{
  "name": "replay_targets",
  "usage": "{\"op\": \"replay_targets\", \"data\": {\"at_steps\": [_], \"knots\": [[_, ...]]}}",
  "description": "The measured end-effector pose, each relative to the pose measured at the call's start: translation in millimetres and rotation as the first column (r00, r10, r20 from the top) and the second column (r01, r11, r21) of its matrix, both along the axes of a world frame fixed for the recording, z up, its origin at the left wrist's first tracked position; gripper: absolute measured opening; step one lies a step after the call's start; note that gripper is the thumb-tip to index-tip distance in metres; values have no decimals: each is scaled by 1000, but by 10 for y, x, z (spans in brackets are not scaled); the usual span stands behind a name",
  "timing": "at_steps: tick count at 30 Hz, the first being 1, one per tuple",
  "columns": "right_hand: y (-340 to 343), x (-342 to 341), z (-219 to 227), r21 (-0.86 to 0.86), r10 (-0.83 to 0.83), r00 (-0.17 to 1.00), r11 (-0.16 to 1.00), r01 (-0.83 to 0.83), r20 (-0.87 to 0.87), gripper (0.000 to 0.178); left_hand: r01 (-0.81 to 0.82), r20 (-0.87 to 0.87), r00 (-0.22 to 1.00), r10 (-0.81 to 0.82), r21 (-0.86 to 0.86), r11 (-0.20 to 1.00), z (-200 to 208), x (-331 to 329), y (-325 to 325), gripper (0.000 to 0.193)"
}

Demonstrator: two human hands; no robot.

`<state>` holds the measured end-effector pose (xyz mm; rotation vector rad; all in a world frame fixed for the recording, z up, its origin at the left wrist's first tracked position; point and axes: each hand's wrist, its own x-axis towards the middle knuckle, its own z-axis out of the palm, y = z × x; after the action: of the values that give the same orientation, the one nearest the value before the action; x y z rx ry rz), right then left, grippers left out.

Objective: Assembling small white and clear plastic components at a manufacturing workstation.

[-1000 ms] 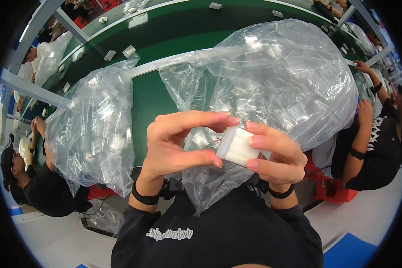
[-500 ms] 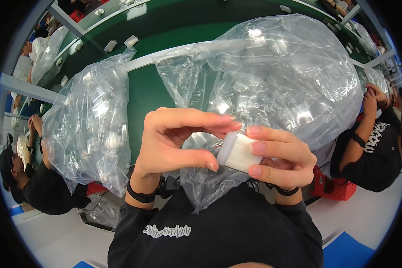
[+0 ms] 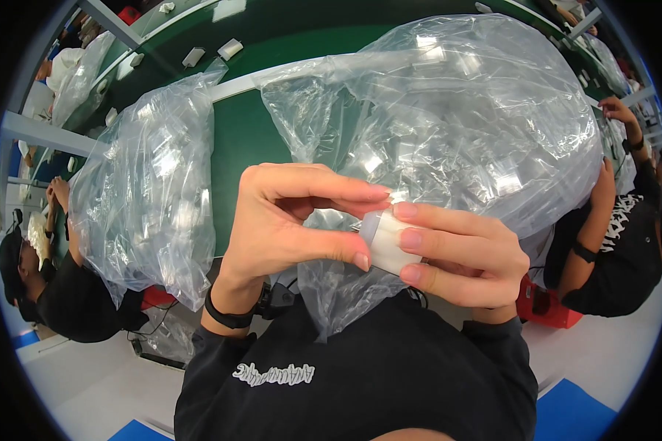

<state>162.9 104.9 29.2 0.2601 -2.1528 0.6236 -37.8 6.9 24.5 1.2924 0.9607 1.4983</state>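
White block (image 3: 385,242) is held up between the hands, near side of the large clear bag (image 3: 493,125): right hand (image 3: 471,253) clamped on its right part, left hand (image 3: 276,220) with thumb and index around the grey left end, contact unclear. Judged best: steady right grip, light, even left fingertip pressure. Right fingers cover much of the block; its underside is hidden, and glare blurs the bag's contents.

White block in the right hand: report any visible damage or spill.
Nothing stands out: the white block shows no visible damage or spill, though the right hand covers part of it.
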Motion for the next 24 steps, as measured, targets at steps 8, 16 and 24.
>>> {"op": "replay_targets", "data": {"at_steps": [8,16,24], "knots": [[151,-17,-91,-53,-13,999,999,10,-43,19,36,-482,870,105,274,961,169,2,144,48],[109,255,37,-289,-468,881,836,467,70,37,-727,-559,410,721,278,628,-245,-1025,1478,28],[40,406,-7,-347,-561,792,713,609,240,15,-665,-814,199,546,297,685,-1210,-1776,2363,46]]}}
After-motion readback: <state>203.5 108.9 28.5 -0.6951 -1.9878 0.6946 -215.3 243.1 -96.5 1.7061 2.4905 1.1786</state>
